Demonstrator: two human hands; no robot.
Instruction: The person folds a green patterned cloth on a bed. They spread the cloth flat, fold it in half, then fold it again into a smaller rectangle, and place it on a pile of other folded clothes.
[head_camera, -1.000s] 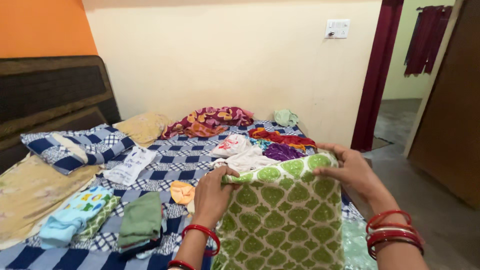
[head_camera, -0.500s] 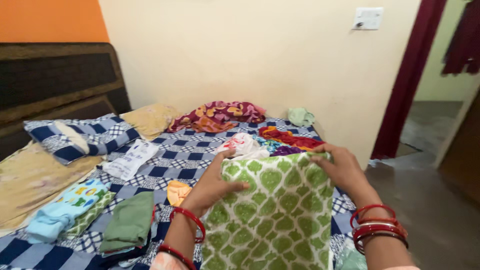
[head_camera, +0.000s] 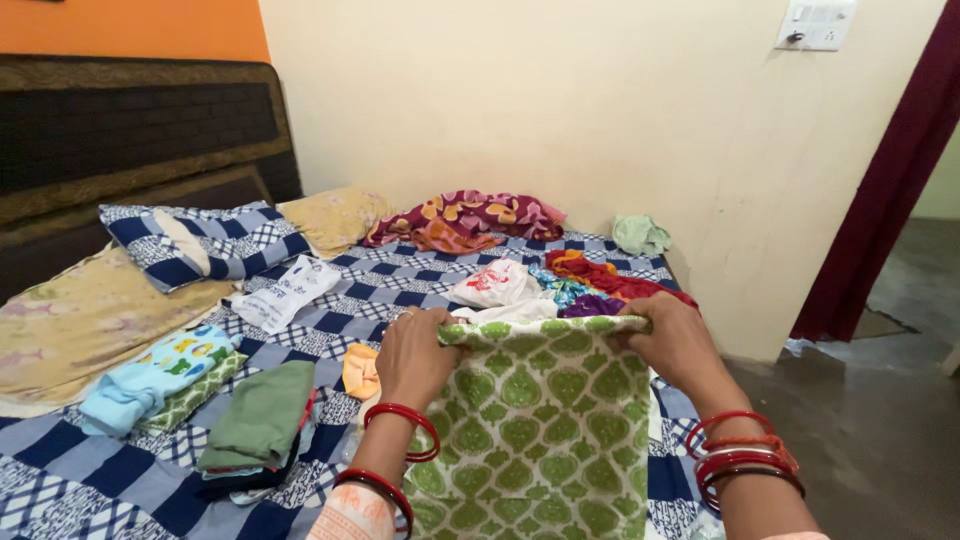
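Left hand (head_camera: 412, 355): closed on the top left corner of the green-and-cream patterned cloth (head_camera: 530, 430), fingers curled over the edge. Right hand (head_camera: 672, 340): closed on the top right corner of the same cloth. Red bangles on both wrists. The cloth hangs from the two hands in front of the person, top edge level and taut between them, its lower part running out of the bottom of the view. It hangs over the near edge of the bed (head_camera: 390, 285); whether it touches the mattress cannot be told.

Progress, judged from the layout: partly done. To the left on the bed lie folded pieces side by side, a light blue printed stack (head_camera: 150, 378) and a green folded garment (head_camera: 262, 415) on top of darker items, with a small orange cloth (head_camera: 360, 370) just beside the left hand. Beyond the held cloth a loose heap remains unfolded: white cloth with red print (head_camera: 495, 283), purple and red-orange pieces (head_camera: 600, 285). A maroon flowered cloth (head_camera: 465, 220) and a small pale green item (head_camera: 640, 235) lie near the wall.

Surface: bed with blue-and-white checked sheet, a matching pillow (head_camera: 200, 245), a yellow pillow (head_camera: 335, 217), a dark headboard (head_camera: 140, 130). Room: cream wall, orange wall at left, switch plate (head_camera: 815, 24) upper right, maroon curtain (head_camera: 890, 190) at a doorway, grey floor.
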